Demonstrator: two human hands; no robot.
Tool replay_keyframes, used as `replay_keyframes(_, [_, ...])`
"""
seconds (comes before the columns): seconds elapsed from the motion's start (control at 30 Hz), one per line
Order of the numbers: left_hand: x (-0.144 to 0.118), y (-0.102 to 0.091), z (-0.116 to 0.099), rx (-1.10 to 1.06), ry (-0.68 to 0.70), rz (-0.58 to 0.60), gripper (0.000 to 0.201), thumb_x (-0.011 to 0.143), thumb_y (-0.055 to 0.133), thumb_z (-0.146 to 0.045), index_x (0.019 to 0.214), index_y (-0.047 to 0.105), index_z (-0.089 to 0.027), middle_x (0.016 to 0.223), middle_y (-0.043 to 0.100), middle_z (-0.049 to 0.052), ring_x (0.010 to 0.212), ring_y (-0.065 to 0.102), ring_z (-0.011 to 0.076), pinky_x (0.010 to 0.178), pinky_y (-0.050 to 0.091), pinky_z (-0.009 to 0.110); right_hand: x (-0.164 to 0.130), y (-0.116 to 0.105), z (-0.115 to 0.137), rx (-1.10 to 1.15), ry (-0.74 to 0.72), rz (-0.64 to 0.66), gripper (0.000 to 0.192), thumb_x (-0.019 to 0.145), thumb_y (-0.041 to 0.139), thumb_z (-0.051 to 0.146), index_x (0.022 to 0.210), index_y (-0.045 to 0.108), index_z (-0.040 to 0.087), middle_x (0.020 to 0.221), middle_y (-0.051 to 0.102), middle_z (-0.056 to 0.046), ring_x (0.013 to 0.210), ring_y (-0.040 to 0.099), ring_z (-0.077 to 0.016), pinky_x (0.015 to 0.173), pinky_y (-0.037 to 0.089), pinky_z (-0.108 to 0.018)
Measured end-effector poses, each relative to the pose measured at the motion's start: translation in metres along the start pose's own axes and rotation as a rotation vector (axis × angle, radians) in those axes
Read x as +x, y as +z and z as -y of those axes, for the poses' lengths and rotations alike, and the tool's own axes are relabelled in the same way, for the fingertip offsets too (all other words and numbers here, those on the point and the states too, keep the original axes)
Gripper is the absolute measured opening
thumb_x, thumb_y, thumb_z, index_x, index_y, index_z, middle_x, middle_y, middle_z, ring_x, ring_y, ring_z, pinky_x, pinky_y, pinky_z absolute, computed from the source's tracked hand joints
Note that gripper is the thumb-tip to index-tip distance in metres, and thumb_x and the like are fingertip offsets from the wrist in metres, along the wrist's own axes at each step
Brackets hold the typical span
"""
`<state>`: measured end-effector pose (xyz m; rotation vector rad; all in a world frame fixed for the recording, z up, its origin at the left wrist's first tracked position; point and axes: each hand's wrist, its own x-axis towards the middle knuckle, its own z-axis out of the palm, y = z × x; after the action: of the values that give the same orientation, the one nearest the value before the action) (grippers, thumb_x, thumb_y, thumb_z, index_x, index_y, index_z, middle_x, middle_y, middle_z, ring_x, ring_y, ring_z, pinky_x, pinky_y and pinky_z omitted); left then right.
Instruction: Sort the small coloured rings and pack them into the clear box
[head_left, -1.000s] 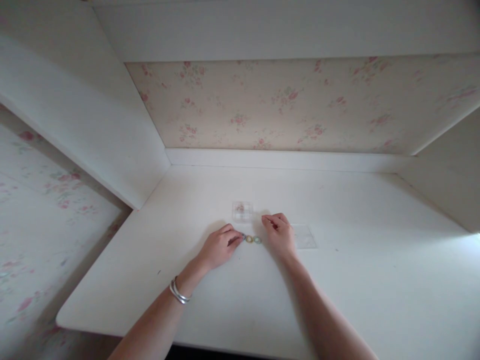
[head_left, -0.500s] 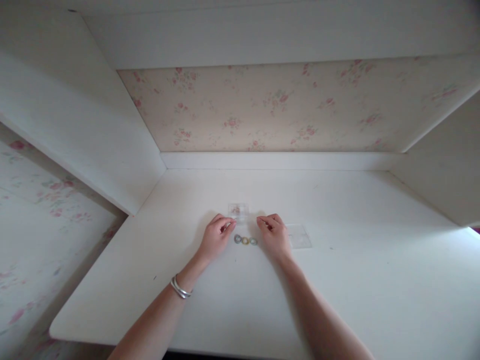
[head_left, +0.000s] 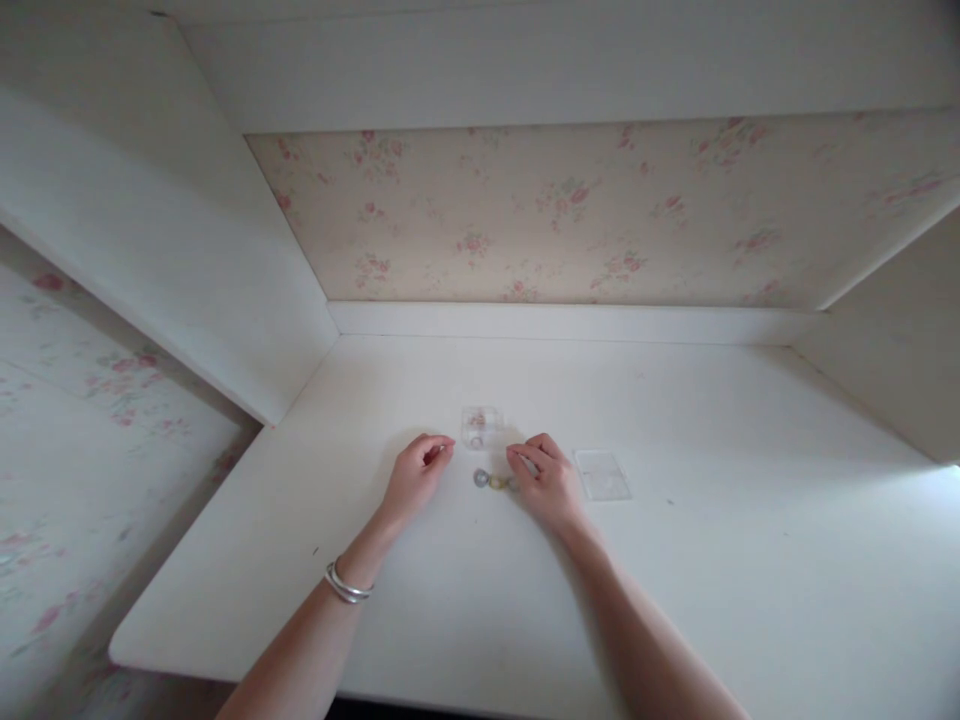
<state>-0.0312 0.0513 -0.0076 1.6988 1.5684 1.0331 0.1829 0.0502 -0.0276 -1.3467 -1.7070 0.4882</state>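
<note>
My left hand (head_left: 416, 478) is closed in a pinch just left of a small clear plastic box (head_left: 491, 428); whatever may be between the fingertips is too small to make out. On the box's other side, my right hand (head_left: 547, 485) also pinches thumb and finger together, with nothing identifiable between them. Inside the box are small reddish bits and a round ring-like shape. Three little rings lie in a row between the hands: a grey ring (head_left: 481, 478), a yellowish ring (head_left: 497, 482) and a pale ring (head_left: 514, 483), partly hidden by my right hand.
A flat clear plastic lid or tray (head_left: 604, 476) lies right of my right hand. Everything rests on a white desk (head_left: 720, 590), with white side panels and a low back ledge (head_left: 570, 320). A small dark speck (head_left: 316, 551) lies at the left.
My left hand has drawn back to the left, away from the box. My right hand has shifted slightly over the pale ring. The view has turned a little.
</note>
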Motion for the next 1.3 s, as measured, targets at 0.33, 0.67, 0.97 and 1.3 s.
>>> replay_keyframes(0.33, [-0.004,0.005,-0.001,-0.037,-0.021,0.125,0.023,0.083,0.052,-0.035,0.09,0.067,-0.019,0.082,0.065,0.002,0.072,0.057,0.0137,0.067,0.044,0.024,-0.008,0.0,0.018,-0.277,-0.348,0.32,0.017,0.086,0.053,0.029,0.091,0.069,0.026,0.084,0.055,-0.003,0.075,0.05,-0.014,0.069,0.033,-0.029])
replay_keyframes(0.67, [-0.004,0.007,0.0,0.069,0.033,0.143,0.024,0.084,0.05,-0.035,0.091,0.067,-0.02,0.084,0.066,0.002,0.071,0.057,0.0131,0.066,0.044,0.023,-0.008,0.004,0.015,-0.236,-0.357,0.307,0.02,0.089,0.048,0.026,0.09,0.068,0.024,0.084,0.056,-0.004,0.076,0.052,-0.0138,0.07,0.038,-0.027])
replay_keyframes(0.97, [-0.013,0.006,-0.009,0.156,0.183,0.33,0.021,0.085,0.05,-0.033,0.094,0.067,-0.024,0.085,0.063,0.0,0.072,0.057,0.0115,0.067,0.045,0.021,-0.006,0.008,0.018,-0.141,-0.234,0.093,0.021,0.09,0.047,0.028,0.094,0.067,0.022,0.082,0.055,-0.004,0.075,0.052,-0.014,0.07,0.042,-0.028])
replay_keyframes(1.3, [-0.018,0.007,-0.01,0.309,0.311,0.328,0.021,0.085,0.052,-0.029,0.098,0.068,-0.029,0.088,0.061,0.0,0.076,0.058,0.0134,0.073,0.045,0.025,0.03,0.024,0.03,-0.262,-0.263,0.064,0.021,0.09,0.047,0.027,0.09,0.067,0.022,0.083,0.055,-0.004,0.076,0.053,-0.0141,0.072,0.041,-0.027])
